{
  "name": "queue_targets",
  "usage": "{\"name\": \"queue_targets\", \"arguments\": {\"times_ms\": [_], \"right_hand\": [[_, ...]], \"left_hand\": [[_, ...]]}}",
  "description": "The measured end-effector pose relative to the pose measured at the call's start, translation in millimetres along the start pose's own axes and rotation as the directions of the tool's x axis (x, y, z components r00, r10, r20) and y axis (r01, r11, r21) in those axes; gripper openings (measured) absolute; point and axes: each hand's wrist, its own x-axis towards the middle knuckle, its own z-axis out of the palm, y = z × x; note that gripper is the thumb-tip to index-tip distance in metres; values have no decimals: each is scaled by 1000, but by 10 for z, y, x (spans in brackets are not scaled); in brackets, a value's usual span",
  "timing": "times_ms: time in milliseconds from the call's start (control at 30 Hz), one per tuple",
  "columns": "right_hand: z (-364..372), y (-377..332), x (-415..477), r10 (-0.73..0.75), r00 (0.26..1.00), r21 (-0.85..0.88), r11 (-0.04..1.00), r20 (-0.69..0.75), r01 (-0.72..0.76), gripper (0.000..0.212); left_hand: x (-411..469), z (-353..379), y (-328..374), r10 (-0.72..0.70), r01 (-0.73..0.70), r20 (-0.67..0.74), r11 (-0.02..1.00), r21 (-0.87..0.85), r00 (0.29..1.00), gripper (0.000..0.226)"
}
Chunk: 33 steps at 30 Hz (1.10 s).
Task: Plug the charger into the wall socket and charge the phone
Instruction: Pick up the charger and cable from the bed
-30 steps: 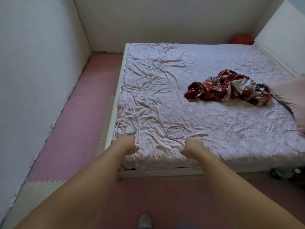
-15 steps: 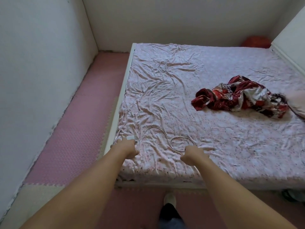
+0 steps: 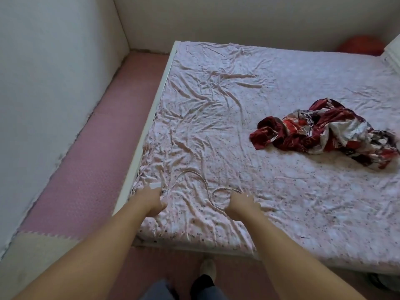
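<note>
The task has only begun: low in the frame, the left hand (image 3: pixel 151 201) curls onto the white charger (image 3: pixel 155 185) on the bed (image 3: pixel 281 191), the right hand (image 3: pixel 241 205) closes over its cable (image 3: pixel 203 180), and no socket or phone shows.

White walls (image 3: pixel 54 83) enclose a wrinkled pink-sheeted bed (image 3: pixel 270 105) beside pink floor mats (image 3: pixel 91 169).
</note>
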Motion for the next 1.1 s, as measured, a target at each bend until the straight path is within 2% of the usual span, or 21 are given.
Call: {"name": "queue_targets", "arguments": {"times_ms": [133,233,433,533,667,800,867,1000,1100], "right_hand": [[153,-3,249,62,997,105,992,51,-67,48],[410,-6,480,147,981,209,963,128,-172,64],[1449,73,1396,282,921,471,796,268,-381,80],[1886,108,1929,350,891,597,661,289,-454,87],[2203,117,2579,458,844,771,419,278,-481,93],[2317,87,3053,539,777,867,156,326,-472,102],[2324,54,3233,579,747,898,58,325,-436,102],[2258,-48,3479,679,682,900,73,270,-429,104],[2201,-113,3618,694,663,903,42,282,-427,108]], "left_hand": [[227,58,-31,-11,11,5,999,-47,1000,64],[539,217,-87,-10,9,-16,996,-86,1000,64],[1717,946,-258,5,-28,-134,985,-168,991,63],[2274,1349,-387,-77,43,-178,982,-184,981,64],[2882,1747,-561,-155,113,-231,976,-185,960,72],[3327,1958,-672,-176,115,-261,966,-233,949,80],[3479,1995,-667,-174,103,-276,962,-253,945,81],[3644,1996,-561,-203,110,-307,949,-296,930,84],[3707,1975,-488,-215,121,-299,946,-302,930,82]]}}
